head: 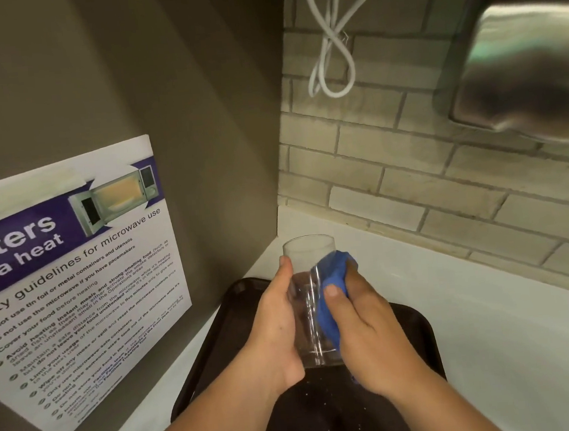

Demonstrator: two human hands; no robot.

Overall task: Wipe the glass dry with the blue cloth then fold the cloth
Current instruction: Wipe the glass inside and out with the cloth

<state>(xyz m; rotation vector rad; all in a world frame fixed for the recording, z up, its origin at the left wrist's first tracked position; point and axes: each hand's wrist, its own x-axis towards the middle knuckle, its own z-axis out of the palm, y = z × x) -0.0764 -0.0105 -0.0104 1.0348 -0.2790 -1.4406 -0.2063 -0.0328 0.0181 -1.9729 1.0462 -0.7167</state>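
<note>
A clear drinking glass (306, 268) is held upright above the dark tray. My left hand (276, 329) wraps its left side, thumb near the rim. My right hand (365, 328) grips a bunched blue cloth (331, 290) and presses it against the glass's right side. Most of the cloth is hidden between my palm and the glass; a small blue end shows below my wrist.
A dark tray (413, 327) with water droplets lies on the white counter (494, 351) under my hands. A wall with a microwave poster (76, 285) stands to the left. Behind are a brick backsplash (392, 171), a hanging white cable (331, 56) and a steel appliance (521, 64) at upper right.
</note>
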